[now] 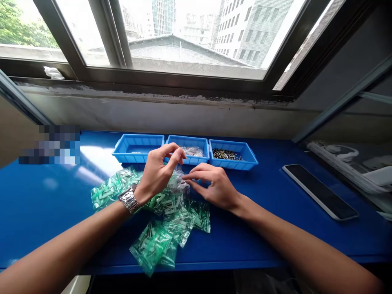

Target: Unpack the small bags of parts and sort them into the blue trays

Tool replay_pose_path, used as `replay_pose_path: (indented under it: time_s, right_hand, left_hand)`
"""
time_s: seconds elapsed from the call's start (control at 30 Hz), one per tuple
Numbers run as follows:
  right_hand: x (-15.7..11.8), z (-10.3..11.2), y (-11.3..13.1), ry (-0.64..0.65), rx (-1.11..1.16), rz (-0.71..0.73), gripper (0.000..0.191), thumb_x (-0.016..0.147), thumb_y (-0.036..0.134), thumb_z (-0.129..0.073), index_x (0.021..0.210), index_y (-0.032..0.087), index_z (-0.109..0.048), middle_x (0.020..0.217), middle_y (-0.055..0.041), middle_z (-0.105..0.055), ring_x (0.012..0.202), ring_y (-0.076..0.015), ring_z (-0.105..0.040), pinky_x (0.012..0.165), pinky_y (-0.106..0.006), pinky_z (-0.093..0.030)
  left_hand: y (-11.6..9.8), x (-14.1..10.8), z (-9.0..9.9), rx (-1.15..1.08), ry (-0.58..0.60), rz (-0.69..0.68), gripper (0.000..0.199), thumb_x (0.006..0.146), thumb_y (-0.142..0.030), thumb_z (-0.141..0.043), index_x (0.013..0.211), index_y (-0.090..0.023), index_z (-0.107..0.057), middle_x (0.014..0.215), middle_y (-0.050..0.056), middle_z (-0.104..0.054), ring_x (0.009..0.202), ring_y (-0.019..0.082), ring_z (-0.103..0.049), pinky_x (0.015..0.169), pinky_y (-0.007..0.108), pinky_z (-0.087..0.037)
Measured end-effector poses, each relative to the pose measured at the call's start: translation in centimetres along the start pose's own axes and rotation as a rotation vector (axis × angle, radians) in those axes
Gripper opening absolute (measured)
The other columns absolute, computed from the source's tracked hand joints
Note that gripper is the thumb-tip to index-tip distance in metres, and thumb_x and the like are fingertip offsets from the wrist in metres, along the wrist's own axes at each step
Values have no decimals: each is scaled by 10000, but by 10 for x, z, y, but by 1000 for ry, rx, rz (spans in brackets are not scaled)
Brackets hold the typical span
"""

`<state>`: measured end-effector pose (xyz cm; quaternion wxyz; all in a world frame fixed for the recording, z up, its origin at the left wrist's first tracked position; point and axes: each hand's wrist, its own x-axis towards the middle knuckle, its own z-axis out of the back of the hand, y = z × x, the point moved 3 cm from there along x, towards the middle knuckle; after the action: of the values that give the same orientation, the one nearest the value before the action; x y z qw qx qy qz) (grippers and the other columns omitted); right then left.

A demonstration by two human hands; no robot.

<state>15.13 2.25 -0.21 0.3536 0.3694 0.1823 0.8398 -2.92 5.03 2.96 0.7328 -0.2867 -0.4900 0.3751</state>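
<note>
Blue bench point(239, 241) is strewn with green packets point(157, 243); above them, left hand point(157, 169) and right hand point(219, 188) are held curled, whether gripping cannot be told.

clear plastic packet point(181, 184): thin, crinkled and shiny, on the upper part of the pile, at the fingertips of the right hand point(217, 185) and below those of the left hand point(159, 169); whether it is pinched cannot be told
green packets point(171, 210): see-through, glossy, heaped loosely and overlapping on the table point(245, 241), with small pale, slim pieces inside; some lie partly under the left hand
left bin point(137, 157): blue, upright, a small whitish bit on its floor
middle bin point(202, 143): blue, upright, clear crinkled plastic inside, partly hidden by the left hand
right bin point(235, 164): blue, upright, slim dark and brass-coloured metal pieces lying loose inside
</note>
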Motion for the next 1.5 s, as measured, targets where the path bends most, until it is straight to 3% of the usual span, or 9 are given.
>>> replay_pose_path:
  time_s: [0.13, 0.3, 0.47, 0.6, 0.8, 1.03, 1.2, 1.33, 1.5]
  right_hand:
    - [1, 12, -4, -165, 196, -243, 144, 956, 279, -726, 939, 201, -845, 888, -62, -813, 719, -186, -717, 615, -300, -552]
    - [1, 18, -18, -308, 573, -480, 221, 893, 379, -796, 941, 165, -827, 702, -38, -752, 541, -146, -645, 475, -252, -504]
    - [1, 19, -17, -363, 690, -437, 219, 895, 382, -811, 961, 173, -820, 767, -41, -755, 607, -140, -670, 502, -237, -538]
    - [0, 16, -15, -370, 735, -411, 193, 899, 360, -815, 959, 176, -809, 750, -37, -755, 621, -149, -692, 506, -235, -547]
    - [0, 15, -13, -325, 654, -404, 227, 905, 394, -809, 956, 174, -801, 812, -57, -771, 645, -155, -698, 506, -231, -541]
    - [0, 25, -12, -311, 512, -384, 229, 922, 413, -792, 966, 189, -809, 661, 1, -662, 536, -105, -558, 462, -214, -441]
    - [0, 26, -10, -319, 508, -371, 211, 919, 388, -789, 882, 181, -792, 571, 30, -592, 472, -85, -491, 434, -208, -387]
    - [2, 26, -10, -322, 495, -395, 252, 910, 391, -789, 795, 168, -771, 542, 28, -574, 459, -82, -476, 427, -209, -369]
    - [2, 25, -11, -323, 503, -420, 231, 898, 384, -800, 840, 161, -808, 532, 18, -614, 429, -83, -507, 403, -203, -392]
  left_hand:
    - [3, 0, 2, 47, -3, 4, 316, 1054, -325, -536, 822, -193, -706, 815, 36, -726, 788, 190, -654, 747, 329, -500]
    - [3, 0, 3, 74, -25, 12, 285, 1060, -366, -548, 932, -200, -741, 942, 52, -761, 874, 214, -677, 782, 348, -520]
    - [0, -1, 1, 122, -6, 0, 241, 1036, -396, -619, 1080, -203, -756, 1042, 66, -773, 877, 206, -686, 749, 328, -519]
    - [-1, -3, -4, 151, 53, -69, 167, 990, -340, -699, 961, -187, -759, 897, 44, -758, 767, 178, -643, 676, 302, -489]
    - [0, -4, -6, 55, 107, 1, 163, 991, -296, -704, 901, -174, -765, 858, 34, -765, 760, 166, -679, 672, 279, -529]
    - [1, -3, -5, -10, 131, 31, 211, 964, -357, -747, 878, -171, -795, 780, 39, -760, 689, 159, -681, 604, 252, -540]
    - [2, -5, -6, -66, 109, 66, 238, 942, -378, -774, 853, -158, -793, 736, 47, -734, 604, 131, -615, 502, 215, -461]
    - [3, -6, -5, -152, 63, 96, 295, 915, -380, -810, 761, -140, -733, 594, 5, -640, 492, 83, -506, 435, 183, -378]
    - [4, -6, -6, -191, 81, 132, 223, 931, -358, -799, 873, -147, -757, 569, -10, -649, 466, 80, -553, 426, 164, -427]
